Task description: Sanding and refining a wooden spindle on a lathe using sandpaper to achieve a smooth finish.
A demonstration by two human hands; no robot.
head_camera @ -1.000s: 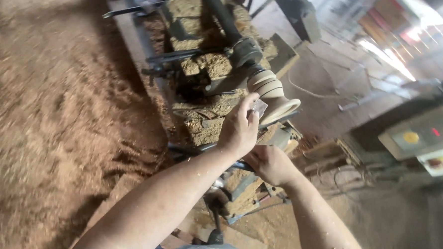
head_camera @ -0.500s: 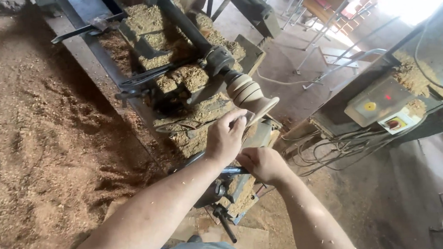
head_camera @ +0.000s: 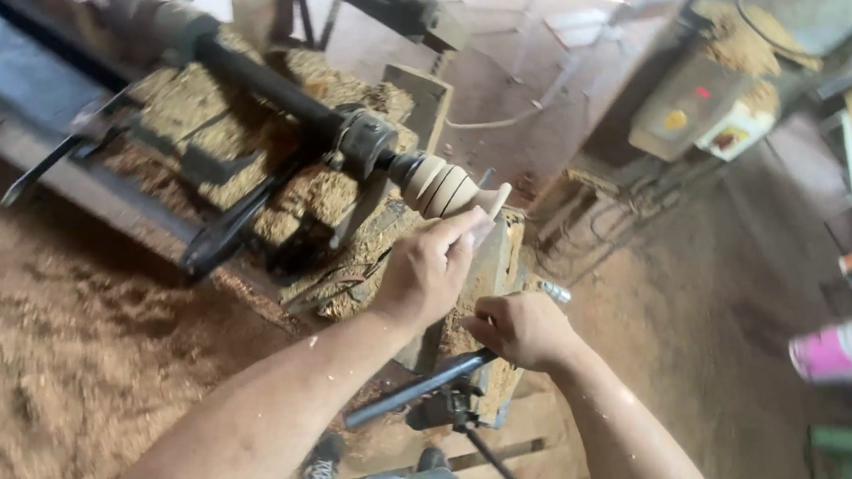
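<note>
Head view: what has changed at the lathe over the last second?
Mostly the camera swung, so the lathe sits higher in frame. The left hand stays at the narrow end of the turned wooden piece, fingers pressing something small and pale against it; a second ago it sat more on top. The right hand stays low on the dark bar. Nothing was let go.

Around the turned wooden piece [head_camera: 443, 184], open air lies to its right and above, over the bare floor [head_camera: 696, 285] (nothing stands there until the control box [head_camera: 703, 112] further right). To its left the dark spindle and chuck [head_camera: 364, 142] block the way. Below it, the left hand [head_camera: 427, 273] fills the near side, with the right hand [head_camera: 521, 329] just beneath on a dark bar [head_camera: 418, 388]. Heaped wood shavings [head_camera: 200, 115] and black levers [head_camera: 229, 229] crowd the lathe bed further left.
</note>
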